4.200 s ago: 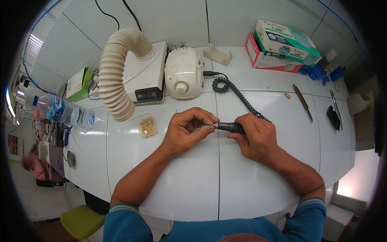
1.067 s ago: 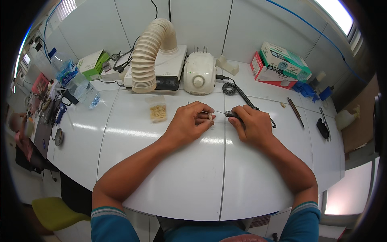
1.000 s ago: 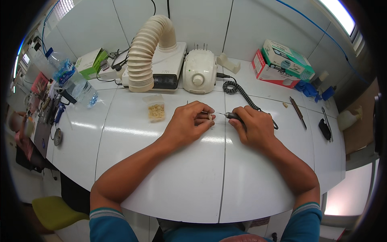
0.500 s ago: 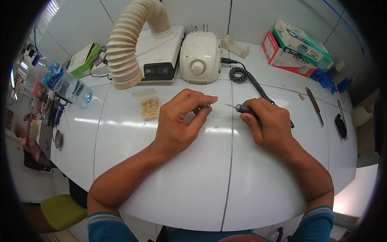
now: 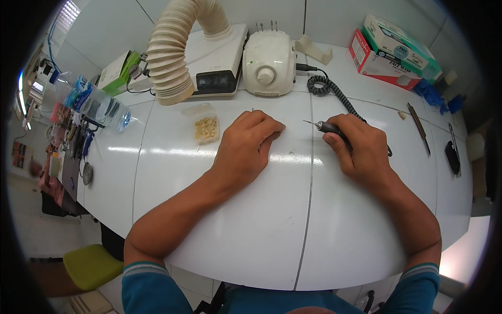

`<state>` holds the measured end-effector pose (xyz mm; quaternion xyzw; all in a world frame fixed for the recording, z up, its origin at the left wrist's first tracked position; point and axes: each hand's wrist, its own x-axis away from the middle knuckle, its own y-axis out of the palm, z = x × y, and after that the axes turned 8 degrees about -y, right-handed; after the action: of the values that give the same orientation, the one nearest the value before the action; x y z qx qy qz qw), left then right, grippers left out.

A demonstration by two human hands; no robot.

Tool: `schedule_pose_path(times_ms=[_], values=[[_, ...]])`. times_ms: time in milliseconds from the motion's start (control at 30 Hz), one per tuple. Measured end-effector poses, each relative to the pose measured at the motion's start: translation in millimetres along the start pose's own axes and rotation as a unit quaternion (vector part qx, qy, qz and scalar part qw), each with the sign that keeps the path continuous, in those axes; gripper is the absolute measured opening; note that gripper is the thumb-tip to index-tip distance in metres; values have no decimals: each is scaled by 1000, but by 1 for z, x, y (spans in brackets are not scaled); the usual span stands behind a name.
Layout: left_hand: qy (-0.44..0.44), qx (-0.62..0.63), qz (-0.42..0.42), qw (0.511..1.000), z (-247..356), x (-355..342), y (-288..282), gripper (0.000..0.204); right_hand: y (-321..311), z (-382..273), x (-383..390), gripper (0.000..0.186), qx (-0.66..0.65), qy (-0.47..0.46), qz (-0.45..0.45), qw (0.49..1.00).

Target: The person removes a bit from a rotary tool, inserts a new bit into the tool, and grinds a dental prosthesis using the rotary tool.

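Head view: a dark rotary handpiece [image 5: 330, 129] with a thin metal bit [image 5: 309, 122] sits in a person's right hand [image 5: 363, 149], held just above a white table [image 5: 235, 235], the bit pointing to nine o'clock. The right fingers are closed around the grip, thumb beneath. Toward nine o'clock from the tool, its back to the camera, is the left hand [image 5: 246, 141], fingers curled inward and tips near the bit but apart from it; how far they part, and whether they hold anything, cannot be told.

Beyond that hand, also at nine o'clock, a clear box [image 5: 215, 137] with its lid back contains pale yellow pieces [image 5: 206, 128]. Between ten and eleven, a rounded white control unit [image 5: 267, 68] bears a knob and several upright bits; a coiled black cord [image 5: 342, 99] runs from its side toward the right hand. At ten, a ribbed cream hose [image 5: 168, 57] arches from a white machine [image 5: 230, 42]. Stacked cartons [image 5: 397, 55] stand between one and two o'clock. At three lie a small pale piece [image 5: 401, 115] and a slim brown tool [image 5: 418, 128]. Far off toward nine, a plastic bottle [image 5: 110, 111] rests on its side.
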<state>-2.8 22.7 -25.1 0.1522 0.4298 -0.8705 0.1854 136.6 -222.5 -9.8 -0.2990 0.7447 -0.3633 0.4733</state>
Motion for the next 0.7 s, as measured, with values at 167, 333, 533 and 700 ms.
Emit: schedule_pose_path(times_ms=[167, 333, 533, 700], values=[[3, -1, 48, 999, 3, -3, -2, 26, 2, 1, 1, 26, 5, -7, -2, 1000], [-26, 120, 7, 992, 11, -2, -6, 24, 2, 2, -1, 25, 9, -11, 1, 1000], [-106, 281, -76, 951, 10, 9, -4, 23, 3, 2, -2, 24, 11, -27, 16, 999], [-177, 366, -102, 908, 17, 8, -2, 27, 3, 4, -1, 23, 9, -27, 14, 999]])
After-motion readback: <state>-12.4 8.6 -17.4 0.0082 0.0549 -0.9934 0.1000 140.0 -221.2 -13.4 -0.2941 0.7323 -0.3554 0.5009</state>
